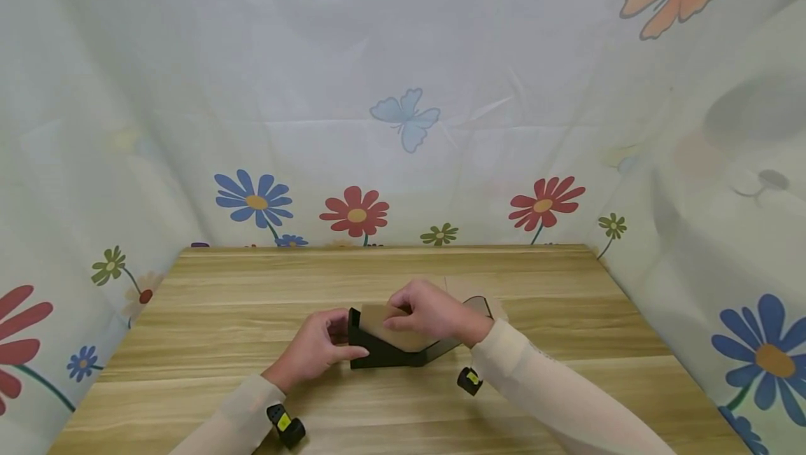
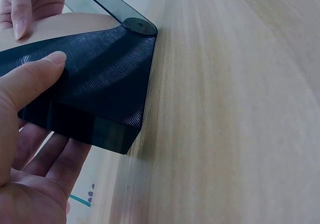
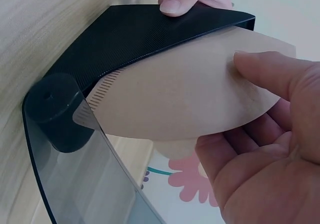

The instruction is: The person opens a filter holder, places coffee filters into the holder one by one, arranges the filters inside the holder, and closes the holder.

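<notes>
A black case [image 1: 380, 353] with finely ribbed sides stands on the table, its smoky see-through lid [image 3: 95, 184] swung open. My left hand [image 1: 315, 348] grips the closed end of the case, thumb on the near side and fingers behind. Brown paper coffee filters [image 3: 175, 94], with a crimped edge, sit partly inside the case and stick out of its open top. The right hand [image 1: 431, 309] pinches them at the upper edge, thumb on one face and fingers behind. How many filters there are I cannot tell.
The wooden table [image 1: 264, 287] stretches around the case. A pale tan flat thing [image 1: 499, 309] lies behind the lid, mostly hidden by the right hand and sleeve. A white cloth [image 1: 302, 91] with flowers and butterflies hangs at the back and sides.
</notes>
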### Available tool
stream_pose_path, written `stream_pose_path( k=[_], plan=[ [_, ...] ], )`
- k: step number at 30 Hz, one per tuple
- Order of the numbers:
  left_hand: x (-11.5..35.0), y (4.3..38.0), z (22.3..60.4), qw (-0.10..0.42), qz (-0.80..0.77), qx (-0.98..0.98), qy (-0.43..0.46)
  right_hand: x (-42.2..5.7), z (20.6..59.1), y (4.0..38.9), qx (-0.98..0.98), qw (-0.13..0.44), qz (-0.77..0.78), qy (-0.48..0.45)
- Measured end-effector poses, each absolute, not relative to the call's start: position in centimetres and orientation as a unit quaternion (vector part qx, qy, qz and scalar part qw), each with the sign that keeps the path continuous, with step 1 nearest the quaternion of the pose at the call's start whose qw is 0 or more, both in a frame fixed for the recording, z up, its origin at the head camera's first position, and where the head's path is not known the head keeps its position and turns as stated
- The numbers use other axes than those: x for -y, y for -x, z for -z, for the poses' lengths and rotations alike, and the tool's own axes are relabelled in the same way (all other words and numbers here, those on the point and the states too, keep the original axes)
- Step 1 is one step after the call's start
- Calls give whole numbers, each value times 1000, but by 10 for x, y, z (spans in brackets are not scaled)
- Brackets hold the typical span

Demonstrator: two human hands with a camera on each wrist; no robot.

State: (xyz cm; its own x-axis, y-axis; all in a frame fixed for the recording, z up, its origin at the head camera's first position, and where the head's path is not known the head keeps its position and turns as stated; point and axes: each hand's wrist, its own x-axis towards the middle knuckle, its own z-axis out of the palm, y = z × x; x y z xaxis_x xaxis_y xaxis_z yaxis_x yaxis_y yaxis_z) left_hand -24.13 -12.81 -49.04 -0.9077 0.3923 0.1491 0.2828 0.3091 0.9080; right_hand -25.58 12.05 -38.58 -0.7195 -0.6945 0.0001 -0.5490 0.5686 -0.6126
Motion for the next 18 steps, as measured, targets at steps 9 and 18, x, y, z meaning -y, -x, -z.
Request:
stream_pose_path(
  k=[9, 18],
  plan=[
    [129, 243, 493, 48, -549, -808, -209, -119, 391, 258, -865, 143, 294, 381],
    [128, 242, 490, 50, -553, -805, -208, -118, 397, 257, -856, 170, 306, 380]
  ],
)
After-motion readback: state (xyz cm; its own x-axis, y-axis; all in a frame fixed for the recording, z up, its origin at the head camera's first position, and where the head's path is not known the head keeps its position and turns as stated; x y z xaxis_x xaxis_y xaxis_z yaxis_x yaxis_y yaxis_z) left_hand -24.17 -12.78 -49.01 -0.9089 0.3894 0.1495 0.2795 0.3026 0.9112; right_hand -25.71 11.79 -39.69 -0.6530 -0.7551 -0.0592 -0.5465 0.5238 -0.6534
